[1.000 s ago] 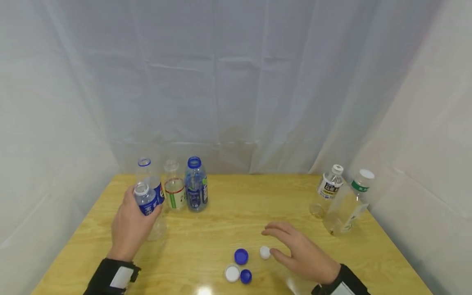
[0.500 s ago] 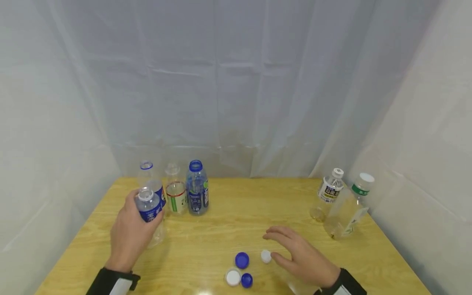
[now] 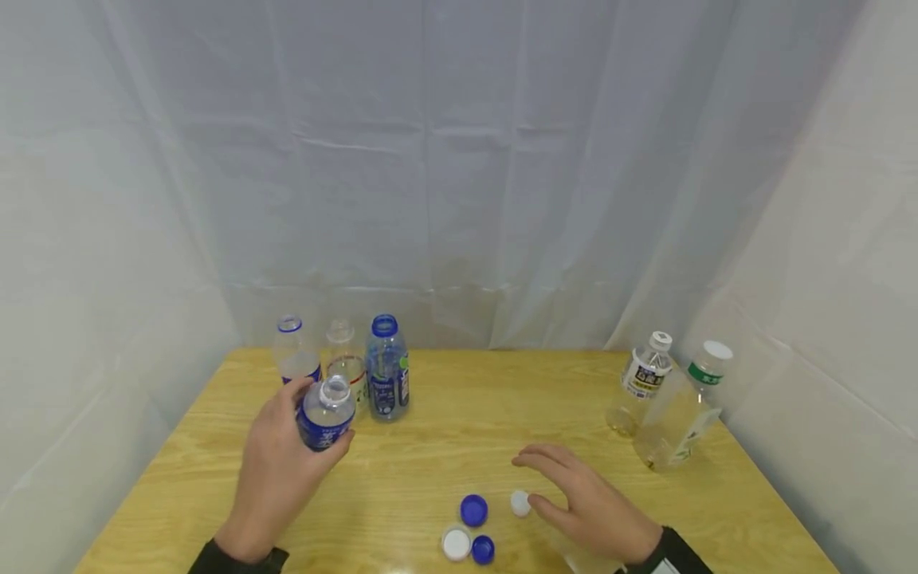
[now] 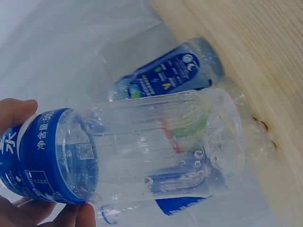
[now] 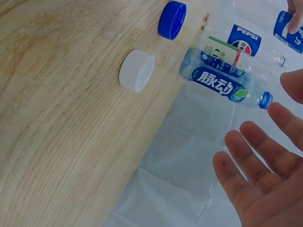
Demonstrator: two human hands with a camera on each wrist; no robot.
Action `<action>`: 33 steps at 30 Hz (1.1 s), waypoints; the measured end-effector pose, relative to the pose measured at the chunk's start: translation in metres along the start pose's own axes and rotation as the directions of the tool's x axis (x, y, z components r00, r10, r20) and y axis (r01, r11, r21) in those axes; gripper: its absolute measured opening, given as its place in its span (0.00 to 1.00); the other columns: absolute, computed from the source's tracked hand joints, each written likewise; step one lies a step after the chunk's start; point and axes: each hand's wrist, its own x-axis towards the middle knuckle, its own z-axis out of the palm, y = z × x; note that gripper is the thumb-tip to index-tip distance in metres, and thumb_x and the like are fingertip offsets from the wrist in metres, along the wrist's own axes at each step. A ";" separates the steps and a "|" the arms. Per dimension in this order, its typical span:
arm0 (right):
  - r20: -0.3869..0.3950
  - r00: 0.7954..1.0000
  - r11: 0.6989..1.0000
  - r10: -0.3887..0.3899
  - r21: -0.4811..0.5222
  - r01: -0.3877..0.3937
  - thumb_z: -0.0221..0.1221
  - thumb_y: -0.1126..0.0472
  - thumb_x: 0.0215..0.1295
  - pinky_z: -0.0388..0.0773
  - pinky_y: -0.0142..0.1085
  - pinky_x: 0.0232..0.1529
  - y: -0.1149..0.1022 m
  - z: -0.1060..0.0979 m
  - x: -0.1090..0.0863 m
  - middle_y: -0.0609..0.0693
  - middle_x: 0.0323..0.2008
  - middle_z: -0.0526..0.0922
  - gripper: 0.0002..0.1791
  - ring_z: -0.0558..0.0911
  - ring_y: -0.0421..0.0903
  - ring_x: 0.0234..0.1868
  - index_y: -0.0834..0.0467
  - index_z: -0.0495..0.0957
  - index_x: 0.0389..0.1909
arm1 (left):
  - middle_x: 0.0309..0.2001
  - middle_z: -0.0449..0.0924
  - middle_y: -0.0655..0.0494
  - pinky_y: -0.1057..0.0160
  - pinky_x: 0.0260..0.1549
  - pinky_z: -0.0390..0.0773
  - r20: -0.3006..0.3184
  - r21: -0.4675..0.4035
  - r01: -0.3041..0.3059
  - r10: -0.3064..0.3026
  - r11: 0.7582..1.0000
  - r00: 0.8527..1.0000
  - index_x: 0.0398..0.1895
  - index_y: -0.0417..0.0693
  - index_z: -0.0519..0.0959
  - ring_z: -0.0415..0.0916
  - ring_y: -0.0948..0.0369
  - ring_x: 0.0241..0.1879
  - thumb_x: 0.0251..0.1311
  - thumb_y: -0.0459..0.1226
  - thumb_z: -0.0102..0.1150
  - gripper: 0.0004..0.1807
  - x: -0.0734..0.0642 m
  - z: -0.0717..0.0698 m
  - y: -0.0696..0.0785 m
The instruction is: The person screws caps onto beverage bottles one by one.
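My left hand grips a clear plastic bottle round its blue label, with fingers and thumb on opposite sides; its mouth has no cap. In the left wrist view the bottle's clear lower part shows, a few drops inside. My right hand is held over the table with its fingers spread and nothing in them. Close by its thumb lies a small white cap. To the left of that are a larger blue cap, a white cap and a smaller blue cap.
Behind the left hand stand an uncapped Pepsi bottle, a clear bottle with a red-edged label and a blue-tinted bottle. Two white-capped bottles, one black-and-white labelled and one green-banded, stand right. White sheeting surrounds the wooden table.
My left hand has carried the clear bottle to the right, away from the Pepsi bottle, and its mouth now overlaps the red-edged label's bottle in view. The right hand has stayed in place.
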 end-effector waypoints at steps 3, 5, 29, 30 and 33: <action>-0.002 1.000 1.000 -0.004 0.000 0.004 0.58 0.48 0.73 0.80 0.43 0.59 0.001 0.001 0.000 0.39 0.67 0.70 0.24 0.75 0.44 0.65 0.40 0.69 0.68 | 0.47 0.79 0.40 0.41 0.45 0.76 -0.043 -0.010 -0.095 0.094 0.995 0.995 0.61 0.38 0.70 0.77 0.44 0.45 0.34 0.40 0.83 0.46 -0.001 0.001 0.006; -0.004 1.000 1.000 -0.011 -0.005 0.011 0.58 0.48 0.73 0.80 0.43 0.59 0.001 0.001 0.000 0.40 0.67 0.70 0.24 0.75 0.44 0.65 0.40 0.69 0.68 | 0.45 0.80 0.41 0.43 0.45 0.74 -0.070 -0.016 -0.158 0.157 0.987 0.985 0.60 0.38 0.72 0.77 0.45 0.44 0.32 0.40 0.83 0.46 -0.003 0.002 0.009; 0.008 1.000 0.999 -0.030 -0.041 0.031 0.58 0.48 0.73 0.79 0.44 0.60 -0.002 0.006 -0.001 0.40 0.65 0.71 0.23 0.74 0.44 0.65 0.41 0.71 0.67 | 0.56 0.78 0.57 0.54 0.48 0.61 -0.002 -0.062 -0.435 0.435 0.899 0.900 0.65 0.51 0.73 0.70 0.56 0.52 0.39 0.46 0.76 0.43 -0.027 0.000 0.047; 0.019 1.000 0.999 -0.019 -0.036 0.020 0.57 0.48 0.74 0.79 0.44 0.60 -0.002 0.006 -0.001 0.40 0.65 0.71 0.23 0.74 0.44 0.65 0.41 0.70 0.67 | 0.57 0.78 0.57 0.53 0.48 0.62 0.004 -0.061 -0.436 0.437 0.898 0.899 0.65 0.52 0.73 0.70 0.56 0.52 0.39 0.47 0.76 0.44 -0.028 0.000 0.049; 0.047 0.999 1.000 0.002 -0.025 -0.001 0.56 0.46 0.74 0.79 0.44 0.60 -0.003 0.006 0.000 0.41 0.65 0.71 0.22 0.74 0.45 0.65 0.41 0.71 0.67 | 0.58 0.78 0.57 0.52 0.49 0.62 0.025 -0.062 -0.439 0.441 0.896 0.897 0.65 0.53 0.74 0.70 0.56 0.53 0.38 0.47 0.77 0.44 -0.031 0.001 0.051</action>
